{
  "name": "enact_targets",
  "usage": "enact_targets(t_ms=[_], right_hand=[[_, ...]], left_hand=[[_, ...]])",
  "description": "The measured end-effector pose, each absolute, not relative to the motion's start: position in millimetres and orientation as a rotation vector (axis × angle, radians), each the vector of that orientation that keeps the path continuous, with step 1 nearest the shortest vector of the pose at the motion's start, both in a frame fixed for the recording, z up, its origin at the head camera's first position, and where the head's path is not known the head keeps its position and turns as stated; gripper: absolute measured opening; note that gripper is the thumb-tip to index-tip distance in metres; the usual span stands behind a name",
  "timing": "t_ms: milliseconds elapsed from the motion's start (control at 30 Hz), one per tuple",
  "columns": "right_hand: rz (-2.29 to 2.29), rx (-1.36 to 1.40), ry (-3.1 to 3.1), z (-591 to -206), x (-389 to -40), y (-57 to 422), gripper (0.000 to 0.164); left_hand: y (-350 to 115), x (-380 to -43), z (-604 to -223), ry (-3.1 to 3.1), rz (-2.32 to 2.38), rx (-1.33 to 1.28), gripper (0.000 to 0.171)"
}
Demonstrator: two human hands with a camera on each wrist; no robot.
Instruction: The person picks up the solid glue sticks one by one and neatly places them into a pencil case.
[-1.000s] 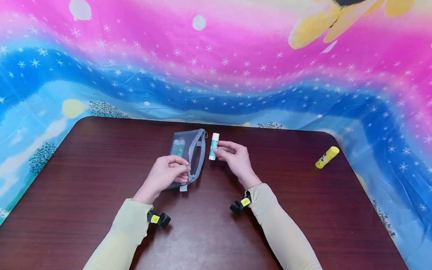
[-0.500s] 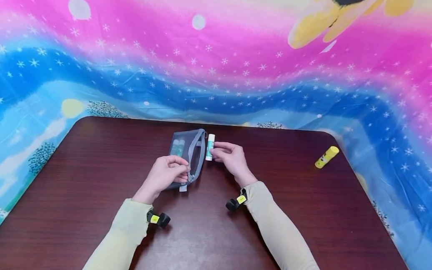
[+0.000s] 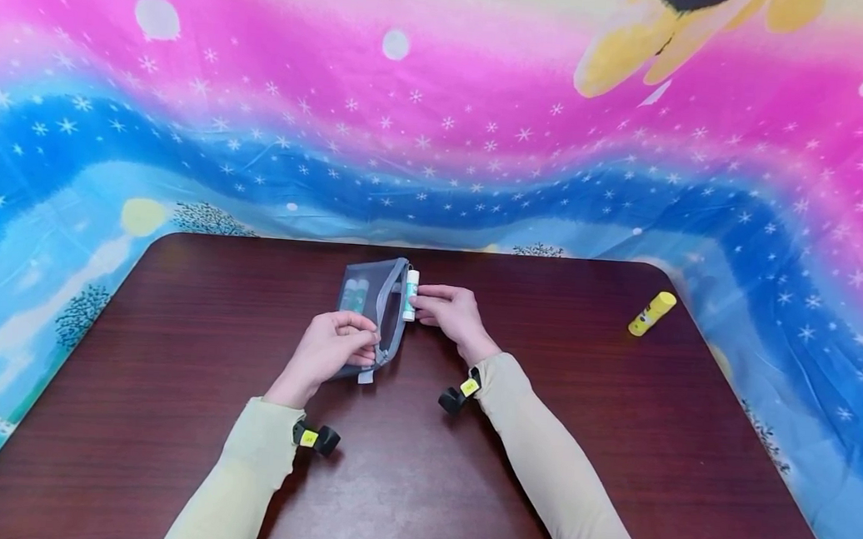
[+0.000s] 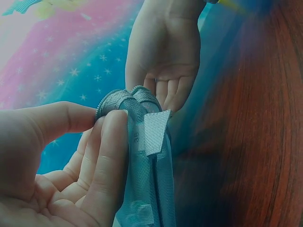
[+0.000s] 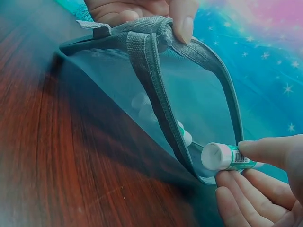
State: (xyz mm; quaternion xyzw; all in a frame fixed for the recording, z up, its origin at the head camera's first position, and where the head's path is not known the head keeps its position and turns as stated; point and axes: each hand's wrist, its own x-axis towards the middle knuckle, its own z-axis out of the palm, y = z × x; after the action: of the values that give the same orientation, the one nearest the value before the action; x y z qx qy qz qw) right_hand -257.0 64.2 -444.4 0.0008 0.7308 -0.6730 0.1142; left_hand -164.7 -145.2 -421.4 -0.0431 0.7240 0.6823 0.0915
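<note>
A grey mesh zip pouch (image 3: 370,286) stands on the table, its unzipped mouth facing right. My left hand (image 3: 336,342) pinches the pouch's near edge by the zipper end, close to a small fabric tab (image 4: 157,132). Between thumb and fingers, my right hand (image 3: 454,313) holds a white and green glue stick (image 3: 410,296) right at the mouth. In the right wrist view, that glue stick (image 5: 229,157) lies across the far end of the opening. Through the mesh show two more white and green sticks (image 3: 355,295) inside the pouch.
A yellow glue stick (image 3: 652,313) stands near the table's right edge, away from both hands. The dark brown table (image 3: 416,486) ends at a colourful printed cloth (image 3: 441,136) behind and along its sides.
My right hand has moved left with the glue stick, from a small gap beside the pouch to its mouth. The left hand and the pouch have stayed in place.
</note>
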Motion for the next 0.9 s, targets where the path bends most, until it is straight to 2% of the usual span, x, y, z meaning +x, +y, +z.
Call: enact_targets(t_ms=[467,900], right_hand=[[-1.928,0.103,2.146,-447.6,-260.3,57.8,0.034],[-1.943,0.058,2.127,-448.9,-259.4,55.9,0.033]], left_hand=[[-144.9,-164.0,-420.9,2.145,2.03,-0.111,0.015],[-145.0,-164.0,-420.8,2.142,2.036,-0.098,0.015]])
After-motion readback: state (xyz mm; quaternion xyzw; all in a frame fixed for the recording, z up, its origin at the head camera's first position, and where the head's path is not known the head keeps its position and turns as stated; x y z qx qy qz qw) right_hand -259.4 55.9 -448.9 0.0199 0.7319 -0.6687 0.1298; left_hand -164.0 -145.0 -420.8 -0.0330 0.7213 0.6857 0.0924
